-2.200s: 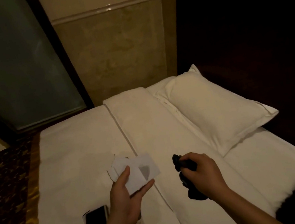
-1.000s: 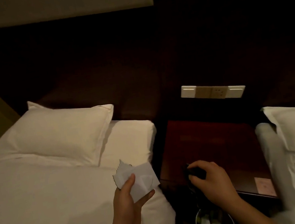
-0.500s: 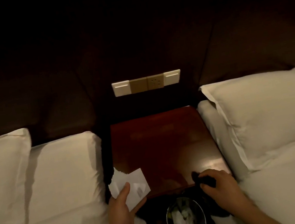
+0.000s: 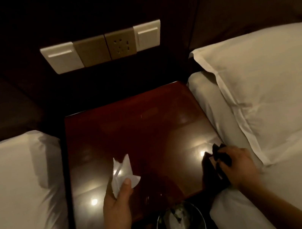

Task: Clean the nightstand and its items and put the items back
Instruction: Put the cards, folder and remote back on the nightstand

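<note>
Left grip [image 4: 117,201] pinches papers [image 4: 124,169], right grip [image 4: 236,163] clutches cloth [image 4: 220,155].
Both swung from bed [image 4: 18,186] to desk [image 4: 148,126]; papers likely return next.

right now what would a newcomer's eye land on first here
The glossy dark red nightstand fills the middle, its top shining with light spots. Over its front, the left hand pinches white paper and the right hand grips a dark cloth at the right corner. A pale switch panel sits on the wall above.
</note>
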`<state>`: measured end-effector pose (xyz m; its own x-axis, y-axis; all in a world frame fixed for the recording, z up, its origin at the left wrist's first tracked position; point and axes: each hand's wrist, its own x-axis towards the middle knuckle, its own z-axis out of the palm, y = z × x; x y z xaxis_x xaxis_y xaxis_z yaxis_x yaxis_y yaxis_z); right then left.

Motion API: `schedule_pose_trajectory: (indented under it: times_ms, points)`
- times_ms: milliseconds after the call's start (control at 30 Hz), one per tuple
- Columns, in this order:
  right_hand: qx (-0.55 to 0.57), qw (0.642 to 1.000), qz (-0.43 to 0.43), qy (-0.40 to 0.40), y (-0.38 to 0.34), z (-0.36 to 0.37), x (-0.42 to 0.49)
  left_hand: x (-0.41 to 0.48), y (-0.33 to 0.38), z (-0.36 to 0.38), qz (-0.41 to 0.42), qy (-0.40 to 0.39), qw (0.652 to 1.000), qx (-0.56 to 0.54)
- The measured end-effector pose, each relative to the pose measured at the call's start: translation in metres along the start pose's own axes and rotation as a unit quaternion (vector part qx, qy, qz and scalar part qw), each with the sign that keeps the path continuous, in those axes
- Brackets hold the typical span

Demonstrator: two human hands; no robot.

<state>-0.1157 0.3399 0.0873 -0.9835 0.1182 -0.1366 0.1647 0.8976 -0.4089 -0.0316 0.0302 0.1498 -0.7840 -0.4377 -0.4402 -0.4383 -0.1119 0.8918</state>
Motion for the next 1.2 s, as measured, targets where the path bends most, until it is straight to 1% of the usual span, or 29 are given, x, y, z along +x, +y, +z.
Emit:
schedule_pose_trajectory:
  times_ms: [67, 167, 300, 400, 533, 600, 700, 800, 933, 1033, 1200]
  points:
    - [-0.018, 1.0, -0.018, 0.013, 0.016, 0.014, 0.001, 0.007, -0.02, 0.013, 0.064, -0.013, 0.994, 0.086]
    - [-0.067, 0.993, -0.085, 0.035, 0.036, 0.033, -0.003, 0.015, -0.046, 0.033, 0.166, -0.005, 0.966, 0.2]
    - [-0.081, 0.981, -0.155, 0.088, 0.052, 0.05, -0.004, 0.025, -0.08, 0.054, 0.223, 0.015, 0.94, 0.26]
    - [-0.049, 0.976, -0.166, 0.129, 0.064, 0.06, 0.0, 0.042, -0.105, 0.065, 0.283, 0.023, 0.906, 0.313]
    - [-0.048, 0.962, -0.211, 0.167, 0.065, 0.068, 0.012, 0.082, -0.119, 0.079, 0.319, 0.005, 0.864, 0.389]
    - [-0.055, 0.96, -0.218, 0.17, 0.066, 0.072, 0.016, 0.101, -0.119, 0.084, 0.323, 0.004, 0.844, 0.428]
    - [-0.064, 0.962, -0.211, 0.161, 0.071, 0.075, 0.017, 0.116, -0.114, 0.086, 0.308, 0.01, 0.838, 0.45]
    - [-0.058, 0.962, -0.215, 0.157, 0.067, 0.073, 0.017, 0.119, -0.112, 0.084, 0.311, 0.005, 0.826, 0.47]
    - [-0.062, 0.966, -0.213, 0.135, 0.062, 0.066, 0.017, 0.114, -0.113, 0.079, 0.295, 0.0, 0.841, 0.454]
    - [-0.068, 0.971, -0.201, 0.107, 0.061, 0.062, 0.017, 0.111, -0.115, 0.074, 0.294, -0.013, 0.844, 0.448]
    - [-0.072, 0.976, -0.192, 0.079, 0.061, 0.057, 0.012, 0.103, -0.112, 0.068, 0.295, -0.037, 0.863, 0.409]
